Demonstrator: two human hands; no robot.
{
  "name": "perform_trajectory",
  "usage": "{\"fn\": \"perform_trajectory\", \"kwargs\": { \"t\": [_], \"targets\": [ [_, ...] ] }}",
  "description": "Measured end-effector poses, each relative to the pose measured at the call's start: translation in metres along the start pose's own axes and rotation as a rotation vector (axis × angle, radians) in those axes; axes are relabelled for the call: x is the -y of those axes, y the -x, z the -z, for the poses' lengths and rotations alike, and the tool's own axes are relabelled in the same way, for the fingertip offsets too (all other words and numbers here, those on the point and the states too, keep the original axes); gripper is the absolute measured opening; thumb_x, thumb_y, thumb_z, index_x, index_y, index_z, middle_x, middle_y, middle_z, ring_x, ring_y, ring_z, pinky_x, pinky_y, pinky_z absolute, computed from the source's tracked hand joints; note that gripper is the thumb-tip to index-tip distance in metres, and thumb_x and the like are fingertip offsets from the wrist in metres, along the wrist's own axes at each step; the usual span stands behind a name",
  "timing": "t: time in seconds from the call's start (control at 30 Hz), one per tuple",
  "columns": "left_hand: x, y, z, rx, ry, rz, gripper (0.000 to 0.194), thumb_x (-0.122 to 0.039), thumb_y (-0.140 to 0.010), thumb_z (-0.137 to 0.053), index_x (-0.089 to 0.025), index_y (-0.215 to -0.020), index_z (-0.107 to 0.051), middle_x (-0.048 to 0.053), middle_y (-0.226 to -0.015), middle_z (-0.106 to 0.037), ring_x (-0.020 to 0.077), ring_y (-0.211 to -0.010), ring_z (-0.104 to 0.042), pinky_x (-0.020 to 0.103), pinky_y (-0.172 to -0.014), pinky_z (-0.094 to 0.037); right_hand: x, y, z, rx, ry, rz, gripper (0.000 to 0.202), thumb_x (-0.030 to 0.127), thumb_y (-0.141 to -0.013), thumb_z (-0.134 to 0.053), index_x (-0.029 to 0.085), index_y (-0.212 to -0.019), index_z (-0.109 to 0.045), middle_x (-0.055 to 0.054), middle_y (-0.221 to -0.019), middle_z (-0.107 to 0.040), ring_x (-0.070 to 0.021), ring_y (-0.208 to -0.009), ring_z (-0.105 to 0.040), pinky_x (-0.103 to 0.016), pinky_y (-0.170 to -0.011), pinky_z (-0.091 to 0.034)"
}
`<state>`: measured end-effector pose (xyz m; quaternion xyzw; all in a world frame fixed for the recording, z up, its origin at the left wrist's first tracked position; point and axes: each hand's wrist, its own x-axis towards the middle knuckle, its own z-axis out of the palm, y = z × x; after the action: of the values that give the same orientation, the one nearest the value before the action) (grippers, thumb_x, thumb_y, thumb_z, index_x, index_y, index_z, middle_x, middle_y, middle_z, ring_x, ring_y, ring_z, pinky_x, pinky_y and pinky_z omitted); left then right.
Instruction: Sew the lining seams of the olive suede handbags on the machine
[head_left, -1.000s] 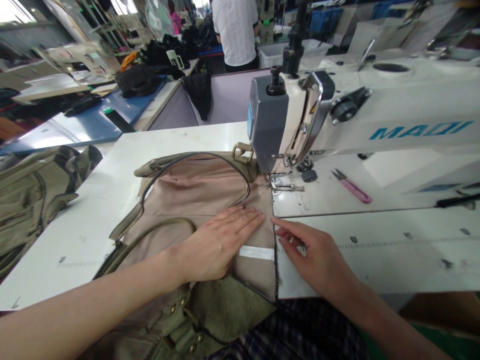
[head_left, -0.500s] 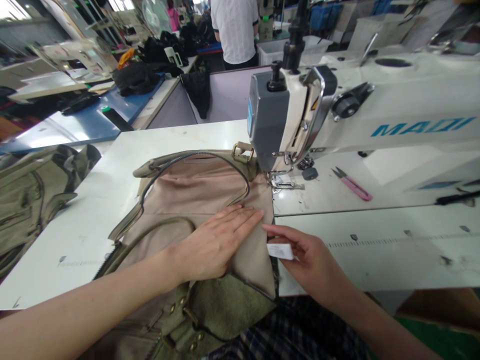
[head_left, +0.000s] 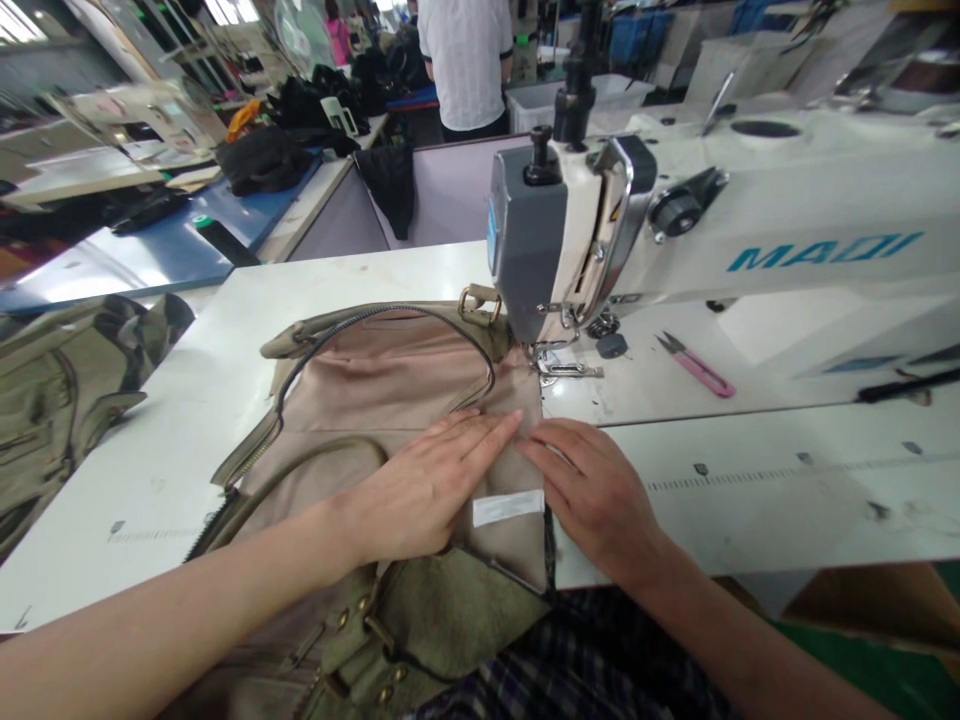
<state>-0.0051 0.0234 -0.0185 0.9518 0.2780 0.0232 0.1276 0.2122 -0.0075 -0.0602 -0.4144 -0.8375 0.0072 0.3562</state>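
Observation:
An olive handbag (head_left: 442, 615) lies with its pink-beige lining (head_left: 360, 400) uppermost, its curved zipper opening toward the far side. My left hand (head_left: 420, 485) rests flat on the lining with its fingers stretched out. At the lining's right edge my right hand (head_left: 589, 490) is closed, fingertips pinching the fabric; its thumb is hidden. A small white label (head_left: 508, 508) lies across the lining beside that edge, just below my right fingertips. The lining's far right corner sits at the presser foot (head_left: 551, 362) of the sewing machine (head_left: 532, 240).
Pink thread snips (head_left: 697, 366) lie on the machine bed to the right. More olive bag pieces (head_left: 67, 390) are at the left of the white table (head_left: 150, 480). A black thread cone (head_left: 225, 240) stands beyond, and a person in a white shirt (head_left: 466, 65) is in the background.
My right hand has let go of the white label, which now lies flat on the lining. That hand has moved slightly up and left to the lining's edge. My left hand stays put.

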Motion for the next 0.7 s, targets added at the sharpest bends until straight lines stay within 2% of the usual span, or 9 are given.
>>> {"fn": "perform_trajectory", "kwargs": {
  "t": [0.07, 0.2, 0.4, 0.53, 0.7],
  "targets": [
    [0.0, 0.0, 0.001, 0.004, -0.003, 0.009, 0.09, -0.006, -0.068, -0.044, -0.006, -0.151, -0.007, 0.019, -0.152, -0.031, 0.0261, -0.141, -0.029, 0.046, -0.116, -0.027, -0.003, 0.002, -0.001, 0.011, -0.026, 0.034, 0.027, 0.007, -0.095, -0.043, 0.011, -0.099, -0.069, -0.012, -0.101, -0.07, -0.0233, -0.098, -0.063, -0.037, -0.09, -0.053],
    [0.0, -0.003, 0.002, 0.038, -0.013, 0.01, 0.086, -0.007, -0.068, -0.044, -0.008, -0.15, -0.018, 0.014, -0.154, -0.031, 0.0231, -0.143, -0.027, 0.044, -0.119, -0.022, -0.004, 0.007, -0.002, 0.041, 0.011, 0.09, 0.031, 0.003, -0.093, -0.039, 0.007, -0.095, -0.07, -0.014, -0.096, -0.072, -0.0222, -0.088, -0.067, -0.033, -0.083, -0.058],
    [0.005, -0.007, 0.004, 0.098, -0.036, -0.033, 0.075, -0.01, -0.069, -0.048, -0.009, -0.143, -0.038, 0.01, -0.152, -0.036, 0.0212, -0.142, -0.031, 0.04, -0.121, -0.018, 0.009, 0.019, 0.0, 0.083, 0.002, 0.062, 0.031, 0.003, -0.092, -0.041, 0.007, -0.105, -0.069, -0.015, -0.104, -0.071, -0.0225, -0.1, -0.066, -0.035, -0.091, -0.057],
    [0.005, -0.009, 0.004, 0.122, -0.032, -0.04, 0.08, -0.012, -0.066, -0.05, -0.01, -0.145, -0.037, 0.009, -0.153, -0.035, 0.0204, -0.141, -0.032, 0.039, -0.12, -0.019, 0.011, 0.025, 0.003, 0.1, -0.003, 0.087, 0.033, 0.001, -0.09, -0.039, 0.005, -0.106, -0.068, -0.015, -0.105, -0.071, -0.0244, -0.102, -0.066, -0.039, -0.091, -0.057],
    [-0.009, -0.012, -0.002, 0.127, -0.063, 0.021, 0.083, -0.015, -0.066, -0.052, -0.005, -0.146, -0.034, 0.014, -0.153, -0.032, 0.0243, -0.141, -0.032, 0.04, -0.12, -0.022, 0.001, 0.023, 0.011, 0.13, -0.022, 0.153, 0.035, 0.001, -0.088, -0.04, 0.008, -0.109, -0.068, -0.014, -0.108, -0.071, -0.0233, -0.102, -0.066, -0.039, -0.091, -0.057]
  ]
}}
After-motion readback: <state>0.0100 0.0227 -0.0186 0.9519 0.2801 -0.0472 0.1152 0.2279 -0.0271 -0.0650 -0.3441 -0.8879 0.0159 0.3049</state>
